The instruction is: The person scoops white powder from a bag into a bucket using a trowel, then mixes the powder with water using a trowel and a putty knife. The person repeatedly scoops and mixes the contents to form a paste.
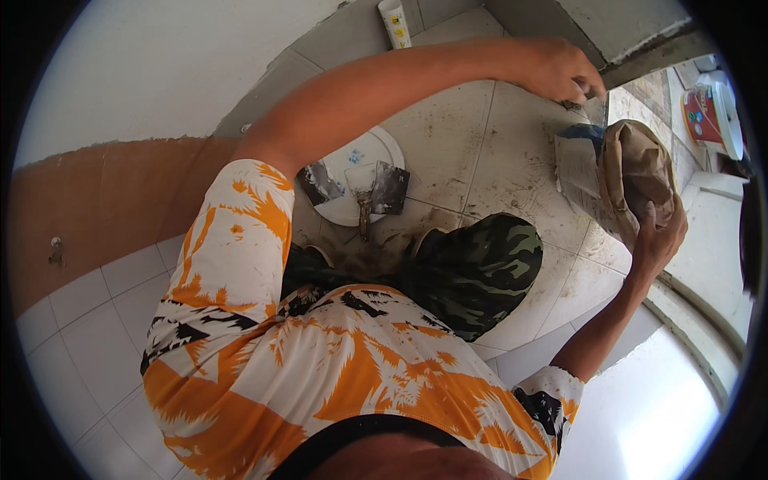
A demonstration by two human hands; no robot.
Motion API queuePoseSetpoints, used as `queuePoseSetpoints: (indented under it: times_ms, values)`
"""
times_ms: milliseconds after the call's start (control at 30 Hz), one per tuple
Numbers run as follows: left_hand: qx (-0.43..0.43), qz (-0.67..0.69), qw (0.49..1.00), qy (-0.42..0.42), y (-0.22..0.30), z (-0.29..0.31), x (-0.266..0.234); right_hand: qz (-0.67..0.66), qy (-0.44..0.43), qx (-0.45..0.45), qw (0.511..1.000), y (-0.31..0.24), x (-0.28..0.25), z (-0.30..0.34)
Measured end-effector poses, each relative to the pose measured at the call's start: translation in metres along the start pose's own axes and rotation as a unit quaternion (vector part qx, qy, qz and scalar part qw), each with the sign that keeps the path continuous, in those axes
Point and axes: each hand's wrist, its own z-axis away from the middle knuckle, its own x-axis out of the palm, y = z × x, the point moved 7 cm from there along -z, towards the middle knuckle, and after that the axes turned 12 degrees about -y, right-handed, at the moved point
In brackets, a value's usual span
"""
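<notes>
A paper sack (638, 172), brown inside and whitish outside with a blue patch, stands on the floor to my right with its top rolled open. My right hand (661, 234) grips its near rim, the thumb over the edge. My left arm stretches across to the far right, and my left hand (564, 72) is closed, its fingers curled just beyond the sack. A small greyish bit shows under those fingers, too unclear to name. On the floor before me, a white round plate (382, 146) bears a putty knife (363, 196) and two dark-smeared flat blades (390, 189).
A red and white bucket (710, 120) stands beyond the sack at far right. A white tube (394, 24) stands by the far wall. Smeared tiles (448, 128) cover the floor around my camouflage-clad knees. Walls rise at left, and a door frame (696, 320) runs along the right.
</notes>
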Motion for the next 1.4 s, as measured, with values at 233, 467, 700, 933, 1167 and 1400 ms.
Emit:
queuePoseSetpoints:
  times_ms: [233,467,700,933,1167,1400]
  values:
    - [-0.422,0.265,0.799,0.335,-0.161,0.277,0.081,-0.444,0.002,-0.041,0.895,-0.072,0.037,0.004]
    - [-0.706,0.093,0.692,0.117,-0.108,0.402,0.325,-0.509,-0.547,-0.103,0.656,-0.252,0.276,0.071]
    - [-0.673,0.164,0.713,0.107,-0.119,0.415,0.361,-0.273,-0.566,-0.111,0.770,-0.300,0.398,0.215]
    - [-0.615,0.184,0.744,0.183,-0.108,0.439,0.339,-0.439,-0.655,0.072,0.611,-0.309,0.387,0.230]
    - [-0.604,0.082,0.779,0.145,-0.126,0.516,0.261,-0.523,-0.609,0.113,0.585,-0.287,0.377,0.233]
    - [-0.639,0.093,0.760,0.073,-0.139,0.540,0.261,-0.531,-0.589,0.147,0.591,-0.288,0.387,0.248]
